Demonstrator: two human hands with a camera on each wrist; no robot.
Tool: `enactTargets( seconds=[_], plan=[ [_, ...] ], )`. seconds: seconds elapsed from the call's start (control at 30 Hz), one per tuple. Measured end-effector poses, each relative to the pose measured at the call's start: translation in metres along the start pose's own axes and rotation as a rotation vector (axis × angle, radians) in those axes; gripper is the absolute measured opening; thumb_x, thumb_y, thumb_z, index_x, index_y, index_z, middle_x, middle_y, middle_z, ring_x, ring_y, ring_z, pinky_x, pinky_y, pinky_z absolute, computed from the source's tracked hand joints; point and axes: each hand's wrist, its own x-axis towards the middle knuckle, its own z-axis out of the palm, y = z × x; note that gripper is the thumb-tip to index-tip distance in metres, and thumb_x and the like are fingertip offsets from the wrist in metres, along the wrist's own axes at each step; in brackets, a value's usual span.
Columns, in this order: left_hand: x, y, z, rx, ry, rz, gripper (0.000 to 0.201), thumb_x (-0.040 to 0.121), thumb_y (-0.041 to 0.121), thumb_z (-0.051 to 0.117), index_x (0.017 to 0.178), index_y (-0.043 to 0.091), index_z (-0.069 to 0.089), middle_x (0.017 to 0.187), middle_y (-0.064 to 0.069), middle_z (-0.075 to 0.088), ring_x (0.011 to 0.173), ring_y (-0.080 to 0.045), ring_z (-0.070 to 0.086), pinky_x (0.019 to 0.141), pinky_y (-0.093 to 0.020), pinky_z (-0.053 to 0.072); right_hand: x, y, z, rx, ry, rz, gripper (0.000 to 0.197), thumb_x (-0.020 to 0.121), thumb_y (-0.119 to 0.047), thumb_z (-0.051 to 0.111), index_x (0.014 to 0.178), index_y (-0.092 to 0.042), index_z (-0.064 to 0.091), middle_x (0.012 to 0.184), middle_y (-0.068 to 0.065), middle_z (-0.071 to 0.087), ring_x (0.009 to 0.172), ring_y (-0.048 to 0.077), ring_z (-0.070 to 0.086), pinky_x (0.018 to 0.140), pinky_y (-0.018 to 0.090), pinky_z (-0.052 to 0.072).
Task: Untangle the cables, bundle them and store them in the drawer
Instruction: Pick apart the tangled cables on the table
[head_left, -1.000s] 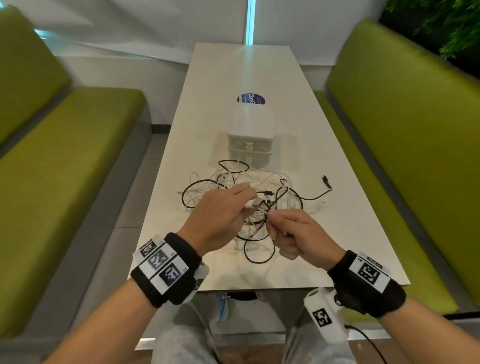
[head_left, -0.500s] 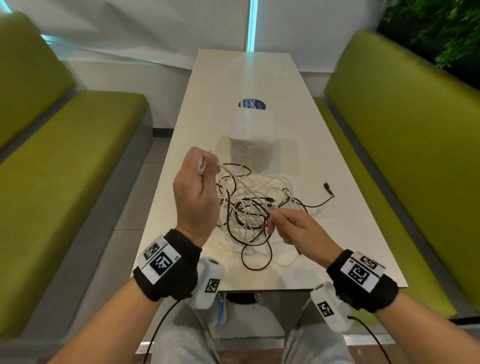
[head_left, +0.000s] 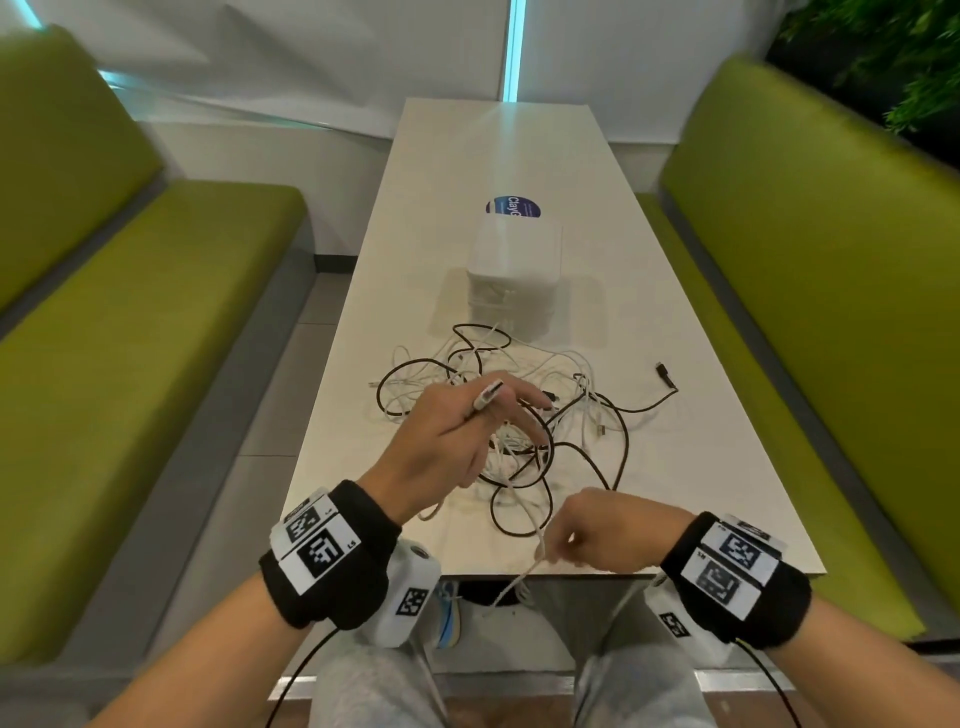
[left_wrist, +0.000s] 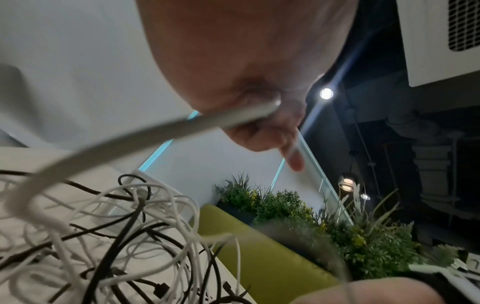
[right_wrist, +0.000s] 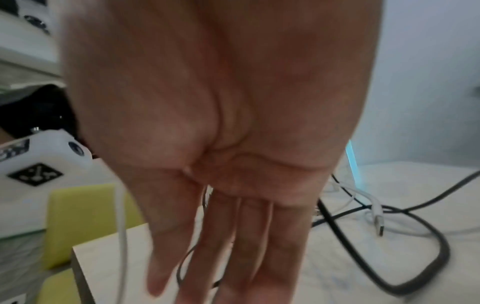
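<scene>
A tangle of white and black cables (head_left: 540, 415) (left_wrist: 124, 236) lies mid-table, in front of a small white drawer unit (head_left: 514, 275) that is closed. My left hand (head_left: 467, 431) hovers over the tangle and pinches a white cable just behind its USB plug (head_left: 489, 392); the cable (left_wrist: 182, 127) runs out from under its curled fingers. My right hand (head_left: 597, 535) (right_wrist: 233, 185) is at the table's near edge. A white cable (head_left: 535, 551) (right_wrist: 120, 226) passes by its thumb and hangs below the edge.
A black cable's plug (head_left: 662, 371) lies apart at the right of the tangle. A round blue sticker (head_left: 514, 205) sits behind the drawer unit. Green benches (head_left: 130, 338) (head_left: 831, 286) flank the white table (head_left: 701, 467).
My left hand has come down from its raised position to just above the tangle, still with the plug. My right hand has drawn back to the near edge, pulling a white cable with it.
</scene>
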Motion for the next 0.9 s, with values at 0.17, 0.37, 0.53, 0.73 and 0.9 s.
enactTargets(
  seconds=[0.17,0.37,0.53,0.73,0.9],
  plan=[
    [0.004,-0.001,-0.004,-0.083,0.145,0.003,0.041,0.103,0.036,0.033,0.102,0.012,0.067,0.068,-0.008,0.069,0.038,-0.032,0.044,0.050,-0.055,0.044,-0.006,0.000,-0.014,-0.021,0.341,0.088,0.020,0.096,-0.028,0.053,0.103,-0.027,0.071,0.087,-0.012,0.071,0.075,0.004,0.062,0.074,0.022,0.049],
    [0.007,0.001,-0.003,-0.158,0.171,0.018,0.058,0.099,0.046,0.031,0.083,0.003,0.066,0.047,-0.010,0.041,0.039,-0.022,0.033,0.040,-0.027,0.028,0.001,-0.044,-0.018,0.198,0.632,0.010,0.046,0.094,-0.056,0.046,0.129,-0.028,0.056,0.097,-0.008,0.073,0.069,0.000,0.063,0.074,0.027,0.051],
    [0.004,0.007,-0.006,-0.248,0.272,0.059,0.058,0.098,0.047,0.027,0.078,0.003,0.060,0.045,-0.006,0.030,0.036,-0.015,0.024,0.036,-0.024,0.020,0.024,-0.060,-0.010,0.131,0.502,0.205,0.034,0.092,-0.040,0.062,0.120,-0.022,0.061,0.105,-0.004,0.072,0.096,0.013,0.065,0.082,0.026,0.047],
    [0.002,0.008,-0.015,-0.236,0.364,0.057,0.053,0.100,0.043,0.026,0.078,0.008,0.060,0.047,-0.010,0.029,0.037,-0.023,0.020,0.034,-0.029,0.016,0.029,-0.059,-0.005,0.343,0.526,0.224,0.017,0.093,-0.034,0.058,0.093,-0.018,0.066,0.084,0.001,0.073,0.066,0.012,0.063,0.075,0.038,0.057],
    [0.000,0.007,-0.012,-0.241,0.358,0.039,0.053,0.101,0.040,0.024,0.078,0.009,0.060,0.048,-0.010,0.029,0.038,-0.018,0.022,0.037,-0.021,0.019,0.037,-0.058,-0.009,0.058,0.503,0.357,0.045,0.092,-0.051,0.056,0.086,-0.008,0.067,0.077,0.008,0.070,0.066,0.019,0.063,0.068,0.033,0.056]
  ],
)
